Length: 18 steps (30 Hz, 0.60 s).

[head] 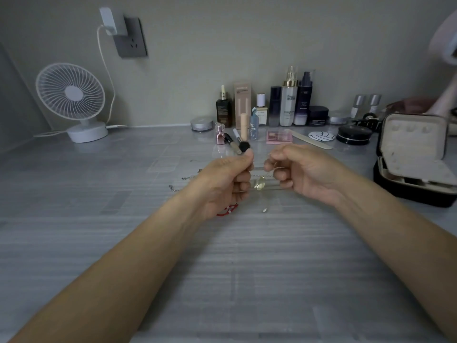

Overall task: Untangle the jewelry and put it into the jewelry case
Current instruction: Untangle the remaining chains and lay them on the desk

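Above table (123, 194): left hand (227, 179), right hand (304, 174) pinch necklace (258, 185); bottle labels (288, 105) blurred.

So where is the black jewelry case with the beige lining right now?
In the head view, the black jewelry case stands open at the right edge of the grey table, right of the right hand, beside a round black compact.

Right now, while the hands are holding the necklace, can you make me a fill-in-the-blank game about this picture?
1. The jewelry case has its lid ___.
2. The left hand and right hand pinch a necklace whose pendant looks ___.
3. The fan is coloured ___.
4. The bracelet lying on the table is ___.
Missing words: open, gold, white, red.
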Available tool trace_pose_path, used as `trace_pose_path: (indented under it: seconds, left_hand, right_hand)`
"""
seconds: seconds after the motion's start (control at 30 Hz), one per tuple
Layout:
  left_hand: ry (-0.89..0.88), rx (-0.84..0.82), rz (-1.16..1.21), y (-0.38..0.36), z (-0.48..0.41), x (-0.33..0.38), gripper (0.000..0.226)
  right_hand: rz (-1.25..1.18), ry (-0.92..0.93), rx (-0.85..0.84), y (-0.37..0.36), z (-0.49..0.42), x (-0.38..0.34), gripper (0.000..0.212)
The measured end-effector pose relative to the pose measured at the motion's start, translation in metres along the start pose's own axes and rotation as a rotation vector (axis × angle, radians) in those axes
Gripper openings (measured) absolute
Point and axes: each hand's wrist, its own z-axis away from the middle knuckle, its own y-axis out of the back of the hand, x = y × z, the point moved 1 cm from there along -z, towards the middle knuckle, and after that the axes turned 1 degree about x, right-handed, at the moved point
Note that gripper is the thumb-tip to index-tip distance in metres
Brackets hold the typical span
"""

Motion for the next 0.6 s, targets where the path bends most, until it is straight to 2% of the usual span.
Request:
trace_pose_path:
  seconds: [0.3, 0.47, 0.6]
  left_hand:
    - [-0.007, 0.004, -0.120, 0.0014, 0.0010, 0.0031, 0.032]
    - [0.007, 0.010, -0.063, 0.0027, 0.0015, 0.0079, 0.035]
    - [-0.047, 0.016, -0.033, 0.0042, 0.0040, 0.0080, 0.024]
  right_hand:
    - [0.009, 0.025, 0.002, 0.0057, -0.0010, -0.0027, 0.042]
    - [0.104, 0.046, 0.031, 0.0033, -0.0011, -0.0013, 0.035]
    - [0.071, 0.064, -0.003, 0.0039, -0.0002, -0.0011, 0.021]
